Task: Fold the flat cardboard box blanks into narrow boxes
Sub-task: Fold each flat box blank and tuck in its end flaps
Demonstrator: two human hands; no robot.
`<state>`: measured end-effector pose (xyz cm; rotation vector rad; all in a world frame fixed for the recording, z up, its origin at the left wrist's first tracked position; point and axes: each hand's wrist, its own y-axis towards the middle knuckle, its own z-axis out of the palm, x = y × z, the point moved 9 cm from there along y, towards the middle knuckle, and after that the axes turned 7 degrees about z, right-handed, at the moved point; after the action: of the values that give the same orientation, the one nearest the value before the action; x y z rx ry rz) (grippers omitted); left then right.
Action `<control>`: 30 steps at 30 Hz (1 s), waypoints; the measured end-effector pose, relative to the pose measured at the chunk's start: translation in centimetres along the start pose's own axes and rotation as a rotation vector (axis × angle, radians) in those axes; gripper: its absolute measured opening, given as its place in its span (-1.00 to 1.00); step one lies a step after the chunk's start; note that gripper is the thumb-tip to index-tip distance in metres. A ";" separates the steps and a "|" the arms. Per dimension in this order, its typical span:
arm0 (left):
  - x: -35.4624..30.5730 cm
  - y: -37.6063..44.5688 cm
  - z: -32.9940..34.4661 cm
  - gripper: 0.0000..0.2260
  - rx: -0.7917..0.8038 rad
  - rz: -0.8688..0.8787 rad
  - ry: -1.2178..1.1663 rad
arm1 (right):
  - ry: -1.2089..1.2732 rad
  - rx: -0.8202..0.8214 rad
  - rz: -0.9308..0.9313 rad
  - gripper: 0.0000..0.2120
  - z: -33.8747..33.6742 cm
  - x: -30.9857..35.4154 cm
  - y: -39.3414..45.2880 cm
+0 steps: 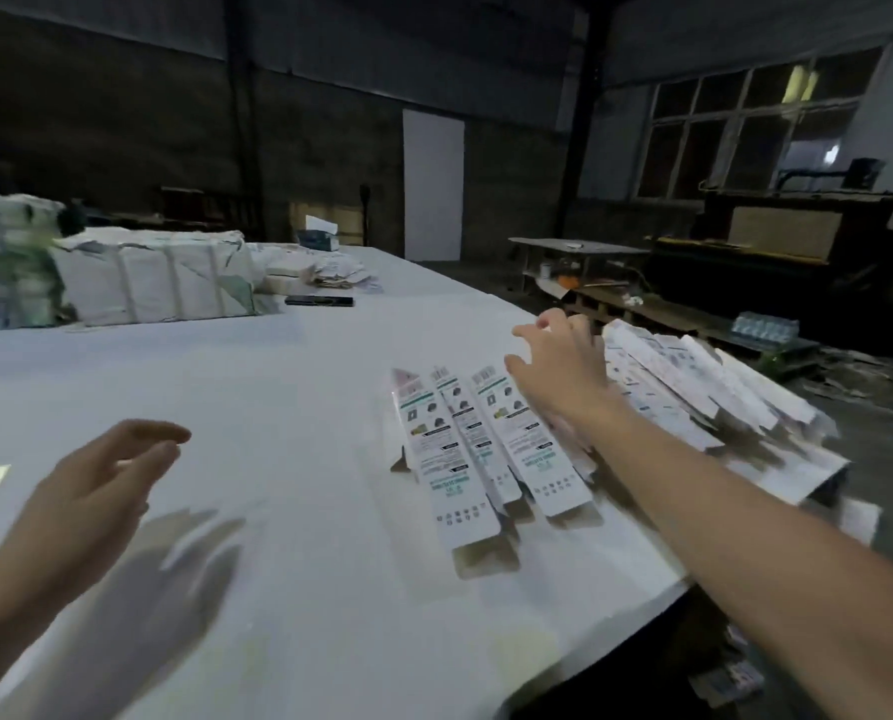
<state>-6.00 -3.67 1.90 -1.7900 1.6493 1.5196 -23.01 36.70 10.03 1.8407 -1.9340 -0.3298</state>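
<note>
Three folded narrow white boxes [478, 449] with green and black print lie side by side on the white table [257, 397], right of centre. Behind them, at the table's right edge, is a loose heap of flat box blanks [694, 387]. My right hand [558, 366] reaches out over the far ends of the folded boxes, fingers spread and relaxed, holding nothing, next to the heap. My left hand [101, 480] hovers above the table at the lower left, fingers straight and empty, casting a shadow below it.
Wrapped white bundles [153, 278] stand at the back left of the table, with a dark flat item [320, 301] and scattered blanks [338, 272] beyond. The table's right edge runs diagonally. A low bench [579, 252], pallets and machinery fill the dim floor at the right.
</note>
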 end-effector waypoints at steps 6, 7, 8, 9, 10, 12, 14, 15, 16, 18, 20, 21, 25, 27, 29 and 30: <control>2.7 -0.3 -5.0 -0.68 0.083 -0.181 0.794 | 0.519 0.226 -0.456 -0.80 -0.3 18.1 -9.3; 3.6 -0.6 -6.4 -0.64 0.090 -0.253 0.895 | 0.555 0.266 -0.525 -0.81 -0.4 20.7 -11.3; 4.4 -0.8 -7.7 -0.61 0.081 -0.316 0.954 | 0.583 0.304 -0.589 -0.82 -0.5 23.0 -13.2; 5.2 -1.1 -9.0 -0.59 0.067 -0.382 0.982 | 0.602 0.339 -0.644 -0.82 -0.6 25.0 -14.9; 6.0 -1.4 -10.2 -0.57 0.054 -0.446 0.985 | 0.613 0.371 -0.692 -0.82 -0.6 26.8 -16.4; 7.2 -1.7 -11.2 -0.57 0.080 -0.512 0.986 | 0.634 0.424 -0.752 -0.83 -0.4 29.3 -18.4; 7.2 -1.7 -11.0 -0.63 0.110 -0.481 1.003 | 0.676 0.462 -0.764 -0.84 0.1 30.6 -19.4; 6.7 -1.5 -10.6 -0.66 0.109 -0.439 1.009 | 0.700 0.474 -0.759 -0.85 0.6 30.8 -19.6; 6.2 -1.4 -10.0 -0.69 0.111 -0.401 1.035 | 0.727 0.483 -0.749 -0.86 1.1 30.8 -19.7; 5.2 -0.9 -8.9 -0.75 0.140 -0.349 1.125 | 0.782 0.507 -0.706 -0.89 2.2 30.2 -19.4; 4.2 -0.6 -8.0 -0.80 0.126 -0.293 1.140 | 0.838 0.541 -0.650 -0.89 3.1 29.2 -18.8; 3.5 -0.4 -7.6 -0.80 0.101 -0.246 1.122 | 0.867 0.543 -0.624 -0.87 3.2 28.8 -18.4; -0.5 -0.1 -6.5 -0.68 -0.044 -0.028 0.967 | 1.030 0.465 -0.513 -0.78 2.6 27.1 -16.1; -2.5 -0.2 -6.0 -0.52 -0.090 0.065 0.780 | 1.144 0.433 -0.442 -0.78 2.1 26.4 -15.1; -4.3 -0.5 -5.3 -0.45 -0.098 0.122 0.469 | 1.261 0.425 -0.357 -0.78 1.9 25.8 -14.2; -4.6 -0.6 -4.8 -0.44 -0.084 0.108 0.277 | 1.298 0.410 -0.329 -0.77 1.7 25.4 -13.9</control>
<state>-2.20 -4.60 7.38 -2.0661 1.8607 1.4572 -11.85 10.22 6.04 1.8077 -0.8016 1.0035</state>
